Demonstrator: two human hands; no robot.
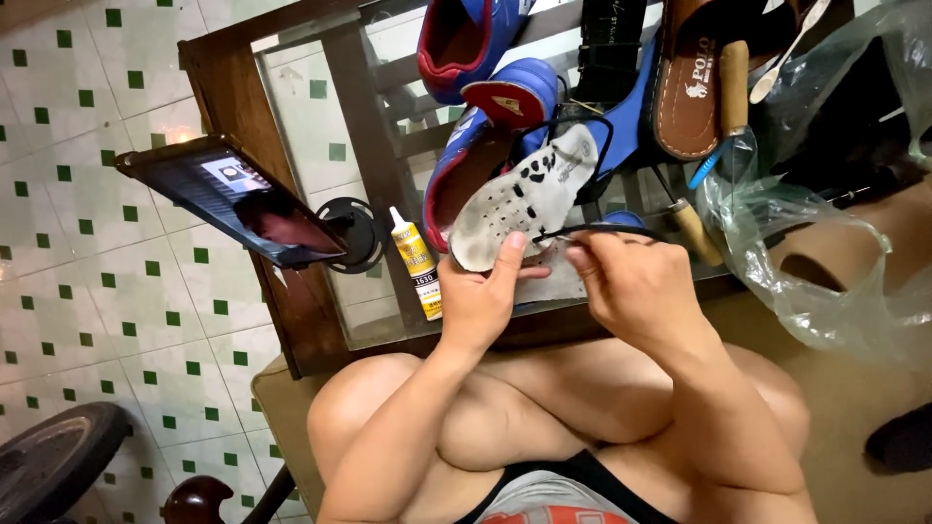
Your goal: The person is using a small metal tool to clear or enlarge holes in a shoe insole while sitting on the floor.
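My left hand (478, 296) holds a worn white insole (522, 199) from below, thumb pressed on its heel end, so that grip is closed around the insole. The insole is dotted with small holes and dark marks and tilts up and away from me, its toe end over the blue and red shoe (476, 160) behind it. My right hand (631, 281) pinches a thin black lace (597, 231) between fingertips; that grip is narrow and closed on the lace, which runs left to the insole's edge and loops up around its far end.

All this is just above the near edge of a glass-topped surface (320, 126) with a dark wooden frame. On the glass, left of my left hand, a small yellow glue bottle (417, 262) with a white nozzle lies tilted. Further left, a tablet (233, 199) sits propped on a round black stand (357, 233), its screen lit. At the back of the surface are a second blue and red shoe (461, 39) and a brown sandal (687, 82) lying sole up. Two wooden-handled tools lie near them, one (734, 82) beside the sandal and another (695, 231) close to my right hand. A crumpled clear plastic bag (806, 252) spreads over the right side.

The floor (87, 291) is white tile with small green squares. A dark wheel (53, 466) shows at the lower left corner. My bare knees are under my forearms.
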